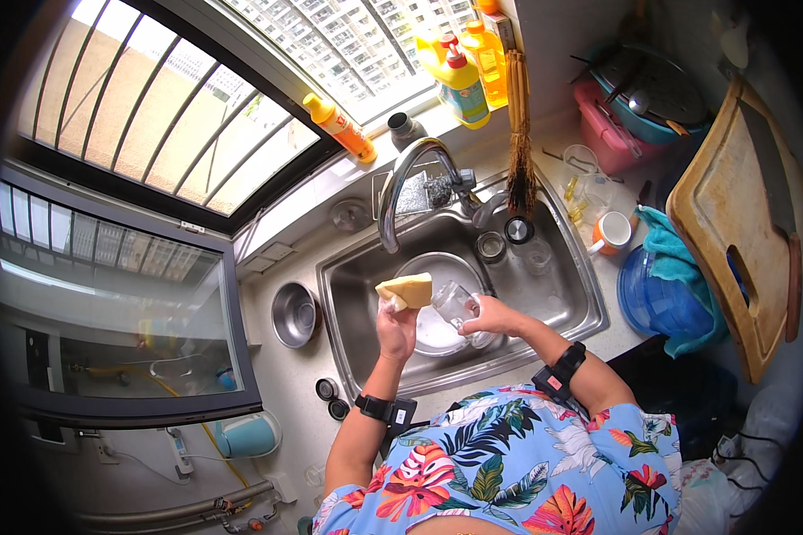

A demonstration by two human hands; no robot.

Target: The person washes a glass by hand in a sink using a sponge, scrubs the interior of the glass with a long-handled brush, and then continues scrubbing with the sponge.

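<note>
My left hand (397, 329) grips a yellow sponge (407, 291) with white suds on it, held up over the sink. Just to its right, my right hand (492, 316) holds a clear glass jar (454, 305), tilted, its far end close to the sponge but not plainly touching it. Below both hands a round metal basin (435, 343) with whitish, sudsy water sits in the stainless steel sink (354, 361). Two round lids or small jars, one of them a dark-centred lid (518, 230), and a clear glass item (537, 257) lie in the sink's right part.
A chrome faucet (401, 180) arches over the sink. A steel bowl (296, 314) stands left, near two black lids (326, 389). An orange mug (612, 231), a blue container (656, 294) and a wooden cutting board (716, 194) stand right. Bottles (465, 87) and a bundled brush (520, 134) are behind.
</note>
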